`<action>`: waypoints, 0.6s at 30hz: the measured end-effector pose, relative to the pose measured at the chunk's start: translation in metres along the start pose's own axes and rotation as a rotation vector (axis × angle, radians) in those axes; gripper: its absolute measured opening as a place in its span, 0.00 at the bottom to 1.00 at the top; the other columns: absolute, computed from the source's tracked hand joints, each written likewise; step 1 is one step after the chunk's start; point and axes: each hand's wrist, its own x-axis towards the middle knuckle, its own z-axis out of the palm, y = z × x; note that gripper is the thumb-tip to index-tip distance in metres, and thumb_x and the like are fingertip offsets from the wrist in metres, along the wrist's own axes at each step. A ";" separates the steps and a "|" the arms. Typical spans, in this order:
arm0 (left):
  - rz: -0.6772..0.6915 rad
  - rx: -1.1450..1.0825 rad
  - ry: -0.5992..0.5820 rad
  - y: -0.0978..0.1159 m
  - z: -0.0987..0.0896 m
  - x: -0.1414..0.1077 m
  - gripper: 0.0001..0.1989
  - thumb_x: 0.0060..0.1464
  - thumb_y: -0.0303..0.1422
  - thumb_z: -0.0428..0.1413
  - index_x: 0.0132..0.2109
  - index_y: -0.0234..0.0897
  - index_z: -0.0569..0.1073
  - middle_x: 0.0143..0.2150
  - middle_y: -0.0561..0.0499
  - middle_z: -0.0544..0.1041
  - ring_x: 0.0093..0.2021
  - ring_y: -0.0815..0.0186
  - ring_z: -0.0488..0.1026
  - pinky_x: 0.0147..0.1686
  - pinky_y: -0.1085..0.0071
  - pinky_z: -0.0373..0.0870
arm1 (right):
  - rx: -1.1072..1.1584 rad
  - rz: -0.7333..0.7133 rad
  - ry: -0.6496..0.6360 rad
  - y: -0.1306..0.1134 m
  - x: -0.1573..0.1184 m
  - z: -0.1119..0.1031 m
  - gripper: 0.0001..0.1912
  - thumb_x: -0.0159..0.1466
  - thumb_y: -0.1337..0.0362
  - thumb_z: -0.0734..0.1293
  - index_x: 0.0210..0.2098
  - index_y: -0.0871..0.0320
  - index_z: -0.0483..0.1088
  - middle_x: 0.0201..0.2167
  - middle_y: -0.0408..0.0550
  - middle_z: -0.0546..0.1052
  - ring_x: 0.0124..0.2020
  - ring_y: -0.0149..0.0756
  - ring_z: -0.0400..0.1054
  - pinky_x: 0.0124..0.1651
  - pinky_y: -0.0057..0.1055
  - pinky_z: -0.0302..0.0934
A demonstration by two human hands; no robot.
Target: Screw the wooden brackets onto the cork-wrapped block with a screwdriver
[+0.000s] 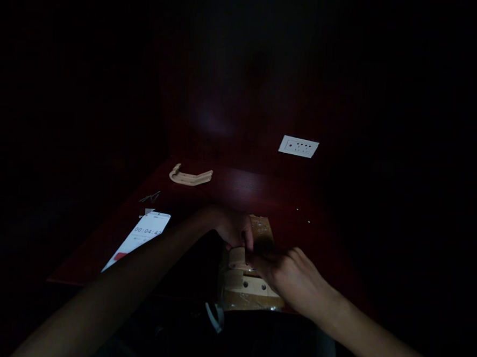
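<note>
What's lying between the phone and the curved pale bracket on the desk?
In the head view, a small bent piece of wire lies between the phone and the curved pale bracket.

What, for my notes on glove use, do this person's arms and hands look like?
The left forearm and right forearm are bare, with no sleeve in view. The left hand and right hand wear no gloves. No watch, bracelet or ring can be made out, though the light is dim.
</note>
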 end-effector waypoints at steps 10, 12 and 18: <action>-0.016 -0.066 -0.011 -0.012 0.002 0.010 0.21 0.39 0.24 0.57 0.44 0.40 0.79 0.28 0.53 0.79 0.23 0.71 0.70 0.24 0.77 0.65 | -0.034 0.034 -0.039 -0.007 -0.001 -0.003 0.17 0.64 0.71 0.61 0.51 0.54 0.67 0.34 0.48 0.78 0.29 0.33 0.70 0.28 0.27 0.51; -0.009 -0.056 -0.007 -0.011 0.001 0.010 0.22 0.40 0.22 0.54 0.44 0.39 0.78 0.26 0.53 0.78 0.23 0.72 0.69 0.23 0.78 0.64 | -0.027 0.040 -0.040 -0.007 -0.001 -0.004 0.16 0.64 0.71 0.61 0.50 0.54 0.68 0.34 0.48 0.78 0.30 0.33 0.70 0.28 0.26 0.52; -0.005 -0.043 0.000 -0.009 0.001 0.006 0.19 0.40 0.24 0.55 0.42 0.37 0.79 0.21 0.56 0.74 0.19 0.75 0.64 0.18 0.81 0.59 | 0.025 0.051 -0.024 -0.006 0.000 -0.004 0.13 0.66 0.69 0.59 0.47 0.55 0.70 0.34 0.48 0.78 0.30 0.32 0.71 0.30 0.26 0.55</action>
